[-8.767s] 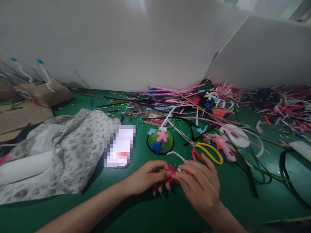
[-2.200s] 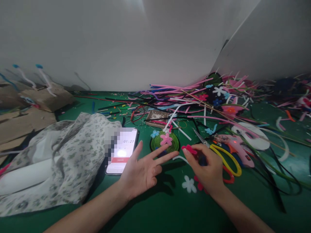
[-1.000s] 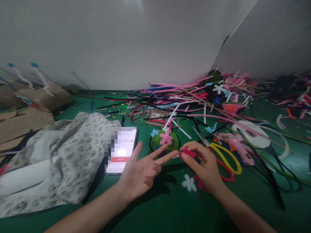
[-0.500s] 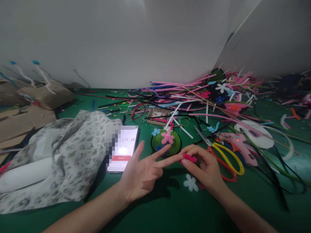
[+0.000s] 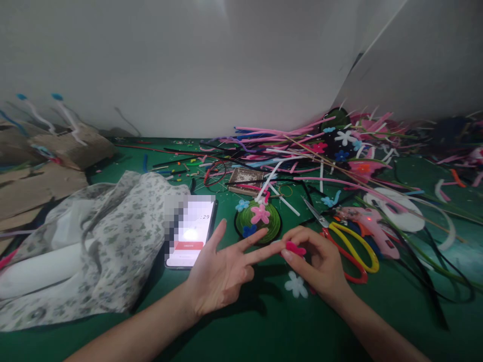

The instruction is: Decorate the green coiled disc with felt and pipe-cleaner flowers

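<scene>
Near the front edge of the green counter, the right hand pinches a small red flower-shaped piece between thumb and fingertips, closed on it and raised a little off the surface, which keeps the piece steady and turned upward. The left hand lies palm up with its fingers spread apart and holds nothing; its two longest fingers stretch toward the red piece and nearly meet it, as if bracing it from the other side. Just beyond the fingertips sits a coiled green disc carrying a pink flower on top and a blue one at its near edge. A white flower lies flat on the counter just under the right hand. Yellow-handled scissors and a pink glue gun rest close to the right, within easy reach. A lit phone lies left of the disc, beside patterned cloth. Behind, loose fuzzy stems are heaped directly on the counter; no container holding them can be made out.
</scene>
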`<move>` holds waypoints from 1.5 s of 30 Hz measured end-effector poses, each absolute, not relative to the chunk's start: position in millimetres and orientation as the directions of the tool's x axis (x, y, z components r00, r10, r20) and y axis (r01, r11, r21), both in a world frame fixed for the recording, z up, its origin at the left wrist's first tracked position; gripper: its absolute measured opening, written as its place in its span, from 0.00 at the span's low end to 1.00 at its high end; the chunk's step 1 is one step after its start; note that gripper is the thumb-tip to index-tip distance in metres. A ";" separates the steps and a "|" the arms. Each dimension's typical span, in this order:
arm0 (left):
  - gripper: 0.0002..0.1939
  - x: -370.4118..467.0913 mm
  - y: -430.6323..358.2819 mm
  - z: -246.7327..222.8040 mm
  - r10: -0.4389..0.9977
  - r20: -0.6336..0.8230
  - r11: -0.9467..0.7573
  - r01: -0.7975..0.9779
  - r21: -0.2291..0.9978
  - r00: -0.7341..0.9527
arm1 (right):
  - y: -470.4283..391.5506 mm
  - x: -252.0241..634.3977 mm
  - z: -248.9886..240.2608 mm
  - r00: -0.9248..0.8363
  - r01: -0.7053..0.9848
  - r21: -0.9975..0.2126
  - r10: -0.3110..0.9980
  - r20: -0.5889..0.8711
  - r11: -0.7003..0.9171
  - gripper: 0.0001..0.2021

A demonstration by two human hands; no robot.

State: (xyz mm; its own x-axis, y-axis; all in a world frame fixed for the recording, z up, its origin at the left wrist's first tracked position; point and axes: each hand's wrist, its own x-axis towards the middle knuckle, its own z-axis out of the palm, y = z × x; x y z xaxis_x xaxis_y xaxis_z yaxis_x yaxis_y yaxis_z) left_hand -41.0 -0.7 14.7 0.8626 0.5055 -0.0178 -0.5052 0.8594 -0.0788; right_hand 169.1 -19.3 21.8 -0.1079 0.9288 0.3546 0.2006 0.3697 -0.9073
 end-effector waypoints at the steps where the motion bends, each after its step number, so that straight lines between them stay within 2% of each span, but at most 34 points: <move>1: 0.36 -40.9 -0.4 13.9 0.502 -0.020 0.861 -0.502 -0.075 0.864 | -19.4 169.3 22.1 -0.106 0.206 -0.907 0.930 0.352 0.367 0.05; 7: 0.35 -41.3 0.6 8.7 0.473 -0.040 0.881 -0.473 0.007 0.880 | -18.1 167.6 23.5 -0.091 0.218 -0.907 0.933 0.350 0.361 0.05; 11: 0.34 -41.2 2.9 8.5 0.530 -0.111 0.848 -0.525 0.072 0.841 | -16.0 167.3 22.0 -0.055 0.192 -0.926 0.946 0.319 0.324 0.05; 14: 0.29 -38.1 5.8 8.4 0.619 -0.221 0.786 -0.597 0.164 0.754 | -13.7 168.3 22.2 0.014 0.134 -0.956 0.964 0.267 0.263 0.04; 16: 0.22 -34.7 6.3 5.8 0.667 -0.244 0.744 -0.610 0.273 0.704 | -12.8 168.4 23.2 0.035 0.125 -0.955 0.960 0.276 0.270 0.03; 18: 0.17 -31.1 4.7 0.8 0.675 -0.236 0.720 -0.553 0.419 0.699 | -13.3 167.3 23.8 0.009 0.182 -0.926 0.941 0.338 0.331 0.02; 21: 0.18 -27.2 -1.5 -7.8 0.637 -0.221 0.660 -0.373 0.653 0.739 | -16.5 164.3 21.9 -0.086 0.304 -0.839 0.890 0.447 0.451 0.09; 23: 0.21 -26.1 -6.6 -10.7 0.617 -0.204 0.587 -0.272 0.762 0.760 | -19.2 162.4 19.1 -0.167 0.340 -0.779 0.849 0.501 0.526 0.14; 26: 0.24 -25.6 -12.5 -8.5 0.636 -0.219 0.509 -0.189 0.840 0.740 | -22.4 160.6 15.5 -0.283 0.335 -0.708 0.783 0.554 0.622 0.22; 29: 0.21 -25.8 -15.1 -3.8 0.688 -0.269 0.466 -0.126 0.876 0.674 | -24.1 160.9 16.8 -0.314 0.325 -0.707 0.777 0.546 0.628 0.23; 33: 0.21 -27.8 -15.5 -3.0 0.726 -0.242 0.350 -0.043 0.936 0.643 | -23.1 163.5 23.7 -0.302 0.246 -0.849 0.869 0.392 0.468 0.15; 37: 0.22 -30.8 -15.4 -2.7 0.704 -0.213 0.266 0.026 0.964 0.678 | -20.1 163.1 22.9 -0.243 0.078 -0.979 0.956 0.163 0.187 0.03; 40: 0.22 -32.5 -16.0 0.2 0.661 -0.216 0.265 0.046 0.963 0.718 | -18.8 160.9 16.3 -0.211 -0.045 -0.999 0.977 -0.016 -0.025 0.09; 45: 0.23 -34.7 -16.1 3.8 0.580 -0.244 0.342 0.039 0.939 0.777 | -18.0 158.5 11.8 -0.284 -0.140 -0.977 0.952 -0.113 -0.158 0.14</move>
State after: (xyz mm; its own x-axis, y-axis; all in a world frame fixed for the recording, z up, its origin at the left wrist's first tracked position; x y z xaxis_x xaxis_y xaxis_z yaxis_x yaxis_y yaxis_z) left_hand -34.7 -16.1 3.8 0.7774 0.5799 -0.2437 0.0390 0.3422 0.9388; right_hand 158.5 -18.0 11.8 -0.2835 0.9522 -0.1133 -0.1403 -0.1581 -0.9774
